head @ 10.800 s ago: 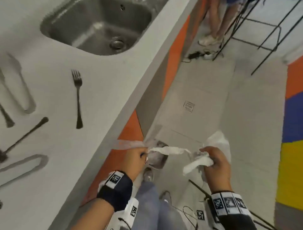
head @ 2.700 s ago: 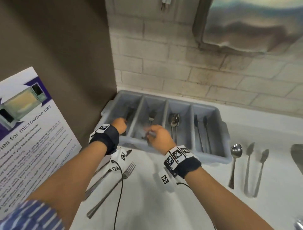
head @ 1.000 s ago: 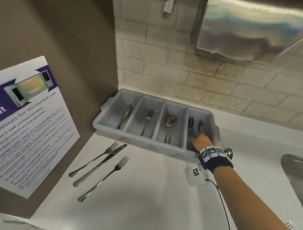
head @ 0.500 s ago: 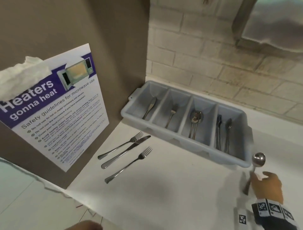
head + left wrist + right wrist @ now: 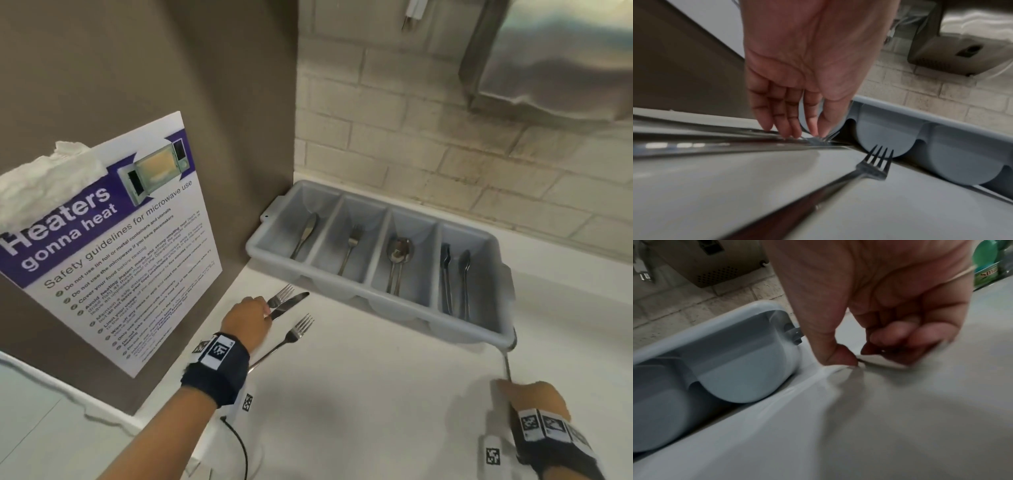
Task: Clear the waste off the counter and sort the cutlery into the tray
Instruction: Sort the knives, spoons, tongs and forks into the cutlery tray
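The grey four-part cutlery tray (image 5: 376,298) stands against the brick wall and holds a knife, a fork, spoons and tongs, one kind per part. In front of its left end lie a fork (image 5: 282,294), a knife (image 5: 291,301) and a second fork (image 5: 291,337). My left hand (image 5: 265,308) reaches down onto the first fork (image 5: 831,136), thumb and forefinger pinching its neck beside the knife (image 5: 715,146). At the tray's right corner my right hand (image 5: 505,383) pinches the handle of a spoon (image 5: 507,363); its bowl is mostly hidden behind the tray.
A microwave-safety poster (image 5: 120,257) hangs on the brown panel at the left, with a wad of white paper (image 5: 51,178) at its top. A steel dispenser (image 5: 548,58) is mounted on the wall above. A green bottle (image 5: 984,261) stands further right.
My left hand has come into view and landed on the fork and knife. My right hand has closed on the spoon handle it was reaching for.
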### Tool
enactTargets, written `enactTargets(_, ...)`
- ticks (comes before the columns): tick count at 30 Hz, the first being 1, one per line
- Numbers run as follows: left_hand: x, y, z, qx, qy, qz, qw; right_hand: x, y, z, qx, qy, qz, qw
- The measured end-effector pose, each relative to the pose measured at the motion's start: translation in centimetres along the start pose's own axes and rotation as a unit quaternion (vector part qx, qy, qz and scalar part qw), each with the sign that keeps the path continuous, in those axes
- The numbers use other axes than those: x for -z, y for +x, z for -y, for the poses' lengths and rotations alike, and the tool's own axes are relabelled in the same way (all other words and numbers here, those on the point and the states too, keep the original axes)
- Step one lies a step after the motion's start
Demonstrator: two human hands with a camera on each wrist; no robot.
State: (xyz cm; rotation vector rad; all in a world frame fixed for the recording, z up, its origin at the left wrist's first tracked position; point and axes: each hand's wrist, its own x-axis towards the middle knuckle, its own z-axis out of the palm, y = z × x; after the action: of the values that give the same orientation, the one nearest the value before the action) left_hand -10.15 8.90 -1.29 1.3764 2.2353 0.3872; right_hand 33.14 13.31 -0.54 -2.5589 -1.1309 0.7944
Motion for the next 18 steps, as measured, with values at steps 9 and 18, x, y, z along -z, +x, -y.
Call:
enactTargets(9,-1.5,1.8,0.8,-0.005,0.072,-0.003,0.997,0.1,-2.6,-5.0,0.010,0.109,0.040,0.993)
enactTargets(18,-1.6,1.7,1.6,-0.041,0.089,-0.007,0.995,4.5,-7.2,-0.5,0.104,0.388,0.000,0.916)
